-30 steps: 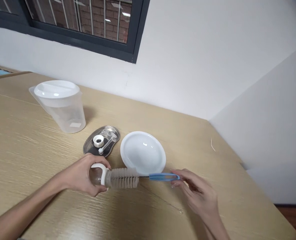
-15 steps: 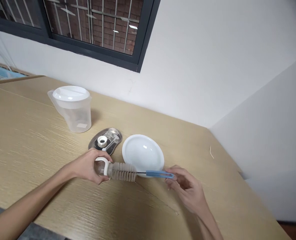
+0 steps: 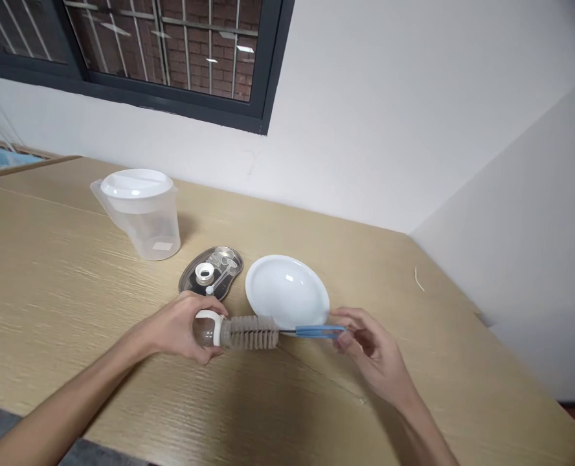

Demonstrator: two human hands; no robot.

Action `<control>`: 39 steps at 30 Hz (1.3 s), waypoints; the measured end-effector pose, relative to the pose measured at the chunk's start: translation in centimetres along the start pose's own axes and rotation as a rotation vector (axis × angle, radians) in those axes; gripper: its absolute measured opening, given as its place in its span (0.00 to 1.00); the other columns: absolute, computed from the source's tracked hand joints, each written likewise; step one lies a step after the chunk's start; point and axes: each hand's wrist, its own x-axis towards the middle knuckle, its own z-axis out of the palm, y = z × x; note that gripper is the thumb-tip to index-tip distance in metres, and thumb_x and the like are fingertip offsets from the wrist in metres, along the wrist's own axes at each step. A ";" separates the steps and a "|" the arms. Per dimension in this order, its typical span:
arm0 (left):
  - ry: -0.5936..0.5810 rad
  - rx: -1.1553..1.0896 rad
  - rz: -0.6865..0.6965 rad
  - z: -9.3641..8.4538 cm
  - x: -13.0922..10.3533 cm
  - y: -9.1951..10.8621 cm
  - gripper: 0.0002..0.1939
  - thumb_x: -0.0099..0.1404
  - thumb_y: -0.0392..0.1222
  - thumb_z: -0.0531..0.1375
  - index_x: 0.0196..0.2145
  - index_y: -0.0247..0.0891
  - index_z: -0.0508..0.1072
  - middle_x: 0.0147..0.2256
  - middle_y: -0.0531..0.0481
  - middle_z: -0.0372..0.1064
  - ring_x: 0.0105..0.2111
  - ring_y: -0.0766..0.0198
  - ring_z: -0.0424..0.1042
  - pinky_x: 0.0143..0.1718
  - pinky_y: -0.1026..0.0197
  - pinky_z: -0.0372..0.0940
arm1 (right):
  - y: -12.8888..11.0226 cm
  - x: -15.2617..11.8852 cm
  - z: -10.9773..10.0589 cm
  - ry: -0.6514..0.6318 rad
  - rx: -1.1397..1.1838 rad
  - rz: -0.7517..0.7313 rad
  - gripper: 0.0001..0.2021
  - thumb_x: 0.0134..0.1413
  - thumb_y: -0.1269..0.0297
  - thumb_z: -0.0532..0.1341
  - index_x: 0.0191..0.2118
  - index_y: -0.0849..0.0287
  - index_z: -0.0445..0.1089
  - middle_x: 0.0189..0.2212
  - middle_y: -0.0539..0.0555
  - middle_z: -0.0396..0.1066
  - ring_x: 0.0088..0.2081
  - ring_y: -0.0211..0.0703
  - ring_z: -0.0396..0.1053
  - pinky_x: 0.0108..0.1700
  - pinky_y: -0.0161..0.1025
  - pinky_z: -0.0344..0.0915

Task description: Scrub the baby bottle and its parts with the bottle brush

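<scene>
My left hand [image 3: 190, 327] is wrapped around a small clear baby bottle [image 3: 204, 331] with a white collar, held sideways above the table. A bottle brush [image 3: 253, 332] with pale bristles runs from the bottle's mouth toward the right; how far its tip reaches inside I cannot make out. My right hand [image 3: 370, 349] pinches the end of the brush's blue looped handle [image 3: 319, 331]. Just behind the brush stands a white bowl [image 3: 287, 288]. A kidney-shaped metal tray [image 3: 188, 279] beyond my left hand holds a white ring [image 3: 204, 273] and some clear plastic parts [image 3: 224, 264].
A translucent lidded pitcher [image 3: 144, 217] stands at the back left of the wooden table [image 3: 74, 259]. A short pale strip [image 3: 419, 279] lies to the right, and a thin strand crosses the tabletop below the brush. The wall and window [image 3: 171, 52] border the far side.
The view has shifted slightly, so the table items sit a little differently in frame. Both hands keep their grips on the bottle and brush, with little visible change between them.
</scene>
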 end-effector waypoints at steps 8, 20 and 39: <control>0.022 -0.067 -0.047 -0.1 0.2 0.2 0.23 0.45 0.45 0.70 0.41 0.43 0.78 0.29 0.56 0.76 0.28 0.62 0.73 0.31 0.64 0.65 | 1.8 -0.3 -0.2 0.028 0.033 -0.095 0.08 0.60 0.61 0.64 0.43 0.57 0.75 0.29 0.53 0.77 0.25 0.39 0.74 0.28 0.34 0.72; -0.022 0.017 -0.090 0.1 0.5 0.0 0.24 0.46 0.47 0.69 0.44 0.45 0.77 0.30 0.56 0.77 0.29 0.61 0.75 0.35 0.61 0.67 | 0.7 -0.2 0.1 -0.019 0.031 0.004 0.10 0.62 0.61 0.62 0.47 0.55 0.72 0.27 0.50 0.74 0.26 0.37 0.71 0.27 0.31 0.69; -0.042 -0.021 -0.111 0.3 0.1 0.8 0.24 0.45 0.43 0.67 0.43 0.49 0.76 0.37 0.59 0.78 0.35 0.60 0.76 0.39 0.59 0.67 | 1.6 0.1 -0.6 -0.027 -0.049 -0.043 0.10 0.58 0.62 0.65 0.46 0.51 0.73 0.29 0.49 0.76 0.26 0.38 0.74 0.28 0.31 0.72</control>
